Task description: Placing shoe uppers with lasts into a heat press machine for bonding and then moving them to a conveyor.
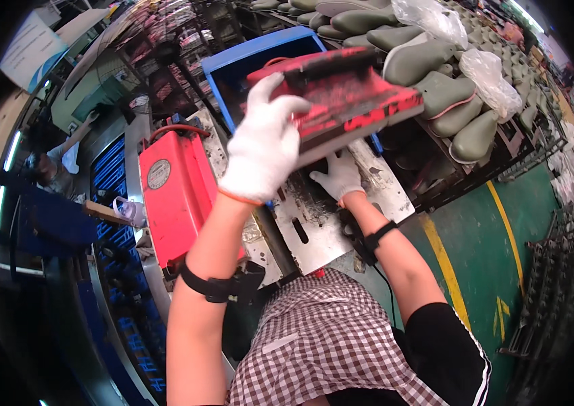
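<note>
My left hand (263, 145), in a white knit glove, grips the near left side of a scuffed red metal lid (348, 98). The lid is tilted up, with a dark, worn hollow in its red face. Below its near edge is my right hand (342, 177), also gloved, over the bare metal plate (320, 243) of the machine. Its thumb stands apart; the lid's edge hides some of the fingertips. I cannot see anything held in it. Behind the lid stands an open blue box (222, 64).
A second red machine cover (175, 189) sits to the left. Olive-green clog-shaped shoes (473, 139) and clear plastic bags (490, 81) fill a rack at the right. A blue-slatted conveyor (114, 176) runs along the left, with another person (57, 172) beyond it.
</note>
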Tool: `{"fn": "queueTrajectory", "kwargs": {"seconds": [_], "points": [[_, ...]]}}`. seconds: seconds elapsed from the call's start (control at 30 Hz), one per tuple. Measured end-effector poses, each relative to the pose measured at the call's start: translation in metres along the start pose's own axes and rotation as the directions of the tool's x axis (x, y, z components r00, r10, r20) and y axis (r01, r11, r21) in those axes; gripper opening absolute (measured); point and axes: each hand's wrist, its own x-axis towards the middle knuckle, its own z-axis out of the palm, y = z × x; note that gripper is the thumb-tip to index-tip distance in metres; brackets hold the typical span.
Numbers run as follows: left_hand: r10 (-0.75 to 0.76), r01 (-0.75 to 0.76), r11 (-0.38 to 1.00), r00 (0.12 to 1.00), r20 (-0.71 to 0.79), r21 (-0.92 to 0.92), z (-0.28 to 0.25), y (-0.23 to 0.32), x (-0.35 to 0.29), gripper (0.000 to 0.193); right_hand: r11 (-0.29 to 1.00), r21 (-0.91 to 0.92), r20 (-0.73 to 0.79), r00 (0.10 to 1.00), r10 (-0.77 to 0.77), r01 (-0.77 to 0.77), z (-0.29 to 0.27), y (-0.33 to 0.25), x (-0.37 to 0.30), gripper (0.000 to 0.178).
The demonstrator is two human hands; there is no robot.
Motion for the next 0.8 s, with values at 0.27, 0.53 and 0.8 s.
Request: {"fn": "queueTrajectory", "kwargs": {"seconds": [0.27,0.53,0.8], "points": [[-0.264,0.262,0.956,0.965,0.007,-0.128,-0.037,-0.022,0.067,0.033,0.998,0.016,0.043,0.997,0.059,-0.060,-0.004,-0.042,0.032,0.078],[-0.300,0.269,0.929,0.950,-0.088,-0.254,-0.037,0.000,0.010,0.042,0.973,0.136,0.228,0.961,0.154,-0.188,-0.029,-0.001,0.020,0.082],[-0.833,0.706,0.023,0.404,0.377,-0.708,-0.057,-0.037,-0.190,0.069,-0.464,0.720,0.579,0.816,-0.010,-0.516,-0.076,-0.025,-0.096,0.050]]}}
